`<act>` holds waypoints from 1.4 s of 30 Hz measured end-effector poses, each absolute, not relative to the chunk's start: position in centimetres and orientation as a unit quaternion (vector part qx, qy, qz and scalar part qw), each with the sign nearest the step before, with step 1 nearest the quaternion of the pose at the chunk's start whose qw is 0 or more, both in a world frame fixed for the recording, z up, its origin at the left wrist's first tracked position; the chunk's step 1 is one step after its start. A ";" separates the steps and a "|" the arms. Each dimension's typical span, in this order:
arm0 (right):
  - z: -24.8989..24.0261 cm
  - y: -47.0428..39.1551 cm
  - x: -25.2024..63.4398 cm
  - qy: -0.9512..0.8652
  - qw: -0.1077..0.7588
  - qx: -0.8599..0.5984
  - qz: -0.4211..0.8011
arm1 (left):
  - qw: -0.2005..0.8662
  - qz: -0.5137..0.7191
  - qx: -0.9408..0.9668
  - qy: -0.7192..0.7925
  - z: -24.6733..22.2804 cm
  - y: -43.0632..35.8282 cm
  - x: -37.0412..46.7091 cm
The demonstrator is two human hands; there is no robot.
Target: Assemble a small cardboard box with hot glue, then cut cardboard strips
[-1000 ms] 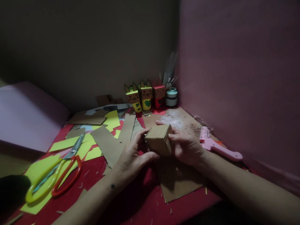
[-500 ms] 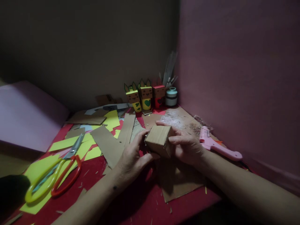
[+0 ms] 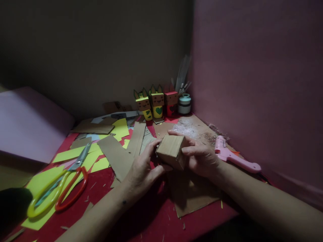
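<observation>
A small brown cardboard box (image 3: 171, 146) is held between both hands, a little above the red table. Fingers and thumb of my left hand (image 3: 146, 166) close on its left side and lower front corner. My right hand (image 3: 200, 156) grips the right side, with some fingers behind the box and out of sight. Beneath the hands lies a flat cardboard sheet (image 3: 194, 196), partly in shadow.
Scissors (image 3: 72, 174) with yellow and red handles lie at left on yellow paper (image 3: 42, 181) and cardboard scraps. A pink glue gun (image 3: 234, 159) rests at right by the wall. Behind stand three paper figures (image 3: 157, 102) and a pale blue jar (image 3: 184, 105).
</observation>
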State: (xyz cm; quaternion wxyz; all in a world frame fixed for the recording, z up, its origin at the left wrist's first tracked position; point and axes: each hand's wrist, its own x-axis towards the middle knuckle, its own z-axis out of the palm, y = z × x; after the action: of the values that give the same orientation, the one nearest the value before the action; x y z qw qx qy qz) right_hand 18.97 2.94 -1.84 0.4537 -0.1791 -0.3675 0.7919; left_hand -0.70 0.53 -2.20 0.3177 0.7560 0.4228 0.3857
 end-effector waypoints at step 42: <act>0.8 1.5 17.0 -0.612 0.354 -0.535 0.462 | 0.477 0.375 0.611 0.508 -1.4 0.7 -0.5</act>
State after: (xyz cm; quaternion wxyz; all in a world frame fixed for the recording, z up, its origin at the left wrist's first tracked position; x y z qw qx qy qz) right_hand 17.02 1.45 0.76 0.3542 -0.5353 -0.6117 0.4624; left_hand -0.52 0.71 -1.43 0.4766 0.6115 0.5084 0.3748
